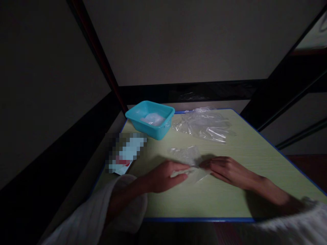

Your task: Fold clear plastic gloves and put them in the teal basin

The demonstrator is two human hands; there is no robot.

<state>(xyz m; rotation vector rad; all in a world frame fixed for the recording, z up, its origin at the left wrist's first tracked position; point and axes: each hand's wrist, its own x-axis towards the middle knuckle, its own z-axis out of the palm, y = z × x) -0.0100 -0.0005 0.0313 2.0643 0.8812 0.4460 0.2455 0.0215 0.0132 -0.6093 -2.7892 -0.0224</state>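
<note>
A crumpled clear plastic bag point(187, 153) lies on the table between my two hands. My left hand point(166, 177) pinches its near left part between thumb and fingers. From the other side my right hand point(224, 170) has its fingers pressed together on the bag's right part, close to my left fingertips. Part of the bag is hidden under the fingers. Farther back on the right, a loose heap of clear plastic bags point(206, 124) is spread out, apart from both hands.
A turquoise plastic basin point(163, 131) with whitish clear plastic inside stands at the back left. In front of it lies a flat blurred-out object point(130, 149). The pale table point(194, 207) has a blue edge; walls rise behind and to the left.
</note>
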